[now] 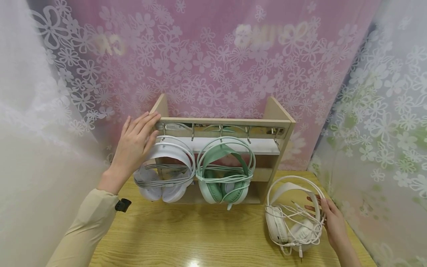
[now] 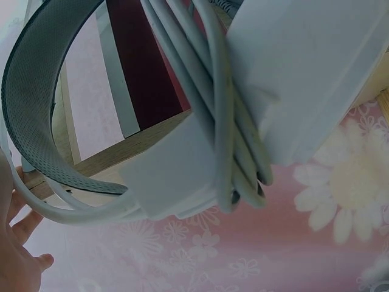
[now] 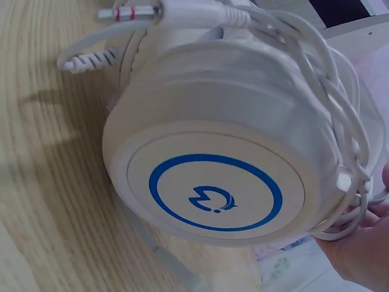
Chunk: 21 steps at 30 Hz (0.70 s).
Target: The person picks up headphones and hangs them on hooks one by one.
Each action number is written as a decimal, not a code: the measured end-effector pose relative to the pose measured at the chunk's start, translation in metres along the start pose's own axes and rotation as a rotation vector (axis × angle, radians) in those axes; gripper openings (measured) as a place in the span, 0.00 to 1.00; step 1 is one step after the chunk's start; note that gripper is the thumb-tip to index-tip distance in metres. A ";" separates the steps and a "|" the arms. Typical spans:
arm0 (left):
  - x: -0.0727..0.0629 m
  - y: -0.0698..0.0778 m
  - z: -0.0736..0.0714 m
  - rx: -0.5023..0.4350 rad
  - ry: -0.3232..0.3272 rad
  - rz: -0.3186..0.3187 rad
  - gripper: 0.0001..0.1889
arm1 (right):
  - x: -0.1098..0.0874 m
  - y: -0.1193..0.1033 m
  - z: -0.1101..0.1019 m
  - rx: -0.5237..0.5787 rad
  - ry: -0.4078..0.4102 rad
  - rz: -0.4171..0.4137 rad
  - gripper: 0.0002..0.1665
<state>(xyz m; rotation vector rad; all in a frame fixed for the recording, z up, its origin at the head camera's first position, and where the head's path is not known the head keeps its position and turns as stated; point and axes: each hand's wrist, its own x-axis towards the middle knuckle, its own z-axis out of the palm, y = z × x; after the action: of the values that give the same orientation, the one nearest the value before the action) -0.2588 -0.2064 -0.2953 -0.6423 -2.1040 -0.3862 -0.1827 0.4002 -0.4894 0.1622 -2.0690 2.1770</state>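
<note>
My left hand [image 1: 133, 142] rests on the upper left corner of a wooden rack [image 1: 217, 121], fingers straight. Just below it hang white headphones [image 1: 174, 193], their cord wound across the ear cups. Green headphones [image 1: 206, 191] hang beside them, likewise wrapped in cord. At the rack's lower right, my right hand [image 1: 335, 224] grips a second white pair of headphones [image 1: 276, 224] by the side of the headband and its cable. The right wrist view shows this pair's ear cup [image 3: 182, 182] with a blue ring, and a loose audio plug [image 3: 182, 12].
Several metal hooks [image 1: 248, 135] line the rack's top bar; those on the right carry nothing. A white shelf [image 1: 267, 146] runs behind them. The rack stands on a wood-grain table [image 1: 186, 233], against a pink floral curtain [image 1: 213, 66], with pale curtain [image 1: 377, 148] to the right.
</note>
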 end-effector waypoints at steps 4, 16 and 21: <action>0.000 -0.001 0.000 -0.002 0.004 0.003 0.24 | -0.004 0.000 0.004 0.052 -0.007 -0.062 0.18; 0.000 -0.001 0.000 -0.001 -0.006 -0.002 0.24 | -0.009 0.003 0.017 0.125 0.017 -0.198 0.21; 0.000 -0.001 0.000 0.002 -0.010 -0.003 0.24 | -0.009 0.001 0.023 0.105 0.062 -0.231 0.22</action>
<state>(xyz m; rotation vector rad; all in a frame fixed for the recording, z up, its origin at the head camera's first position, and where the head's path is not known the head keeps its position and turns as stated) -0.2592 -0.2072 -0.2952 -0.6417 -2.1146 -0.3836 -0.1740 0.3768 -0.4904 0.3231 -1.8046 2.1224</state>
